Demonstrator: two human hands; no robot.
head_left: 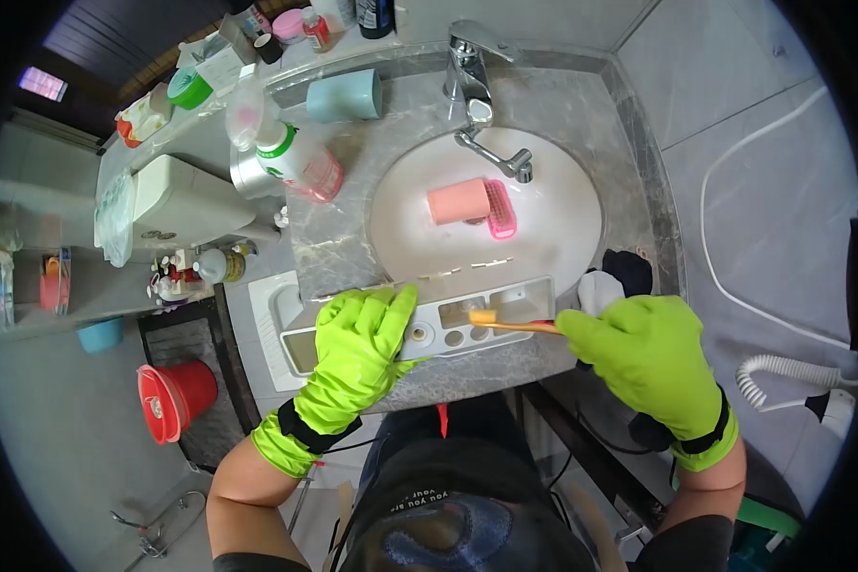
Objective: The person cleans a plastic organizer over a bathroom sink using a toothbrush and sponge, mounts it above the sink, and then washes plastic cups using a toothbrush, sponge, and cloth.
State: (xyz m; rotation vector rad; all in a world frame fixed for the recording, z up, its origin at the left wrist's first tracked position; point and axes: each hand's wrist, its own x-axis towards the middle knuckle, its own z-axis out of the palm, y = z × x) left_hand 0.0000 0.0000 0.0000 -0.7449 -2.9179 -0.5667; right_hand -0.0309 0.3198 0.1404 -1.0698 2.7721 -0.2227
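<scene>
Both my hands wear bright green rubber gloves. My left hand (364, 341) grips a long grey-white toothbrush rack (439, 345) with round holes and open compartments, its fingers curled over the top. The rack spans the front edge of the sink and counter. In my right hand (643, 362) is a toothbrush (517, 326), closed around its orange-red handle. The yellow-orange bristle head points left, over the rack's holes; I cannot tell if it touches them. A pink cup (456, 201) and a pink bristled scrub brush (501, 210) lie in the white sink (577, 238).
A chrome faucet (467, 71) stands behind the sink. A blue cup (343, 95) lies on its side near a pump bottle (300, 162). Dark and light cloths (627, 275) sit at the sink's right. A red bucket (186, 396) is on the left.
</scene>
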